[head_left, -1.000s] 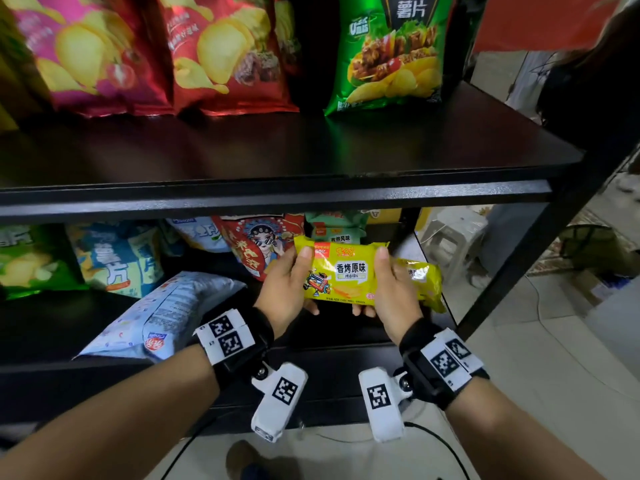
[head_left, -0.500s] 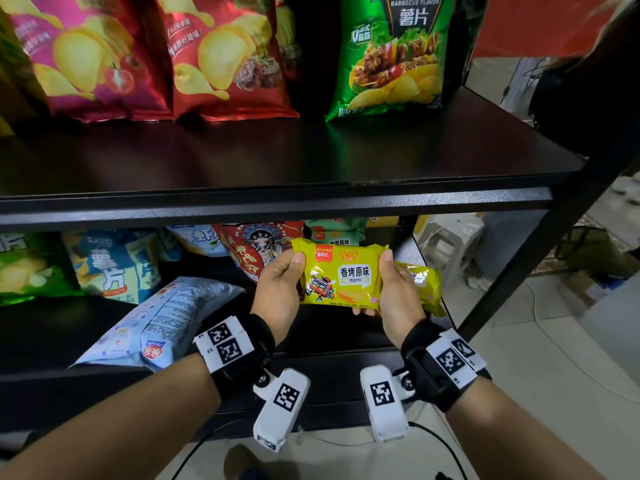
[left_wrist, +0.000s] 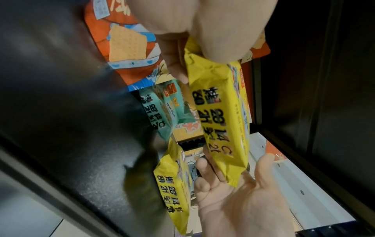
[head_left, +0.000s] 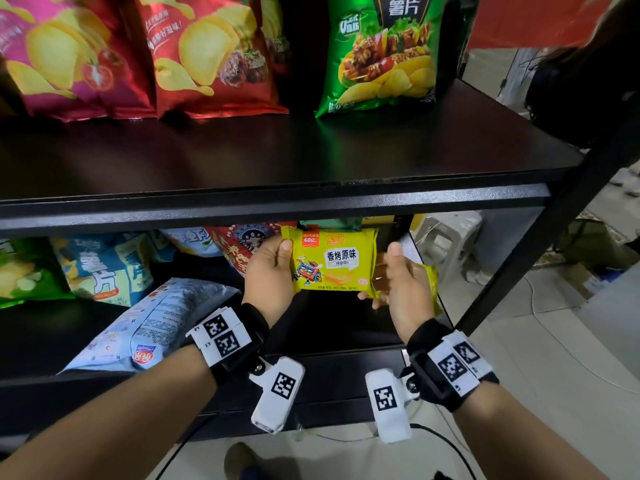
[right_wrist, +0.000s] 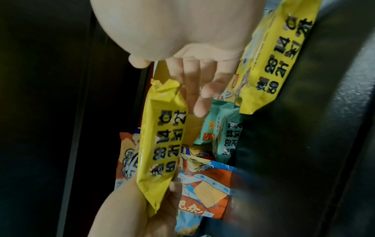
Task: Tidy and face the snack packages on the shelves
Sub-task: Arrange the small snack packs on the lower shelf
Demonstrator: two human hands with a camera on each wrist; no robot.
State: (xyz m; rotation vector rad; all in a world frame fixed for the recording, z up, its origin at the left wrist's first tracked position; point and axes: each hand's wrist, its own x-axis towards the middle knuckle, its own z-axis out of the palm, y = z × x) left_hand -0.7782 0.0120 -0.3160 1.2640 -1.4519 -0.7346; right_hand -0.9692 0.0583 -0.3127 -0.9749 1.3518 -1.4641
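1. The head camera is looking forward and down at the black shelving (head_left: 277, 202) from close range.
2. Both wrist cameras are pointing along the palms, sharing the yellow biscuit pack (left_wrist: 221, 115) (right_wrist: 162, 144) (head_left: 332, 261).

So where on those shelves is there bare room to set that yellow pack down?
Bare board runs along the upper shelf in front of the green chip bag. On the lower shelf a dark patch lies under the yellow pack. Its back is crowded.

yellow packet (head_left: 332, 261), green chip bag (head_left: 381, 60), black shelf (head_left: 277, 161)
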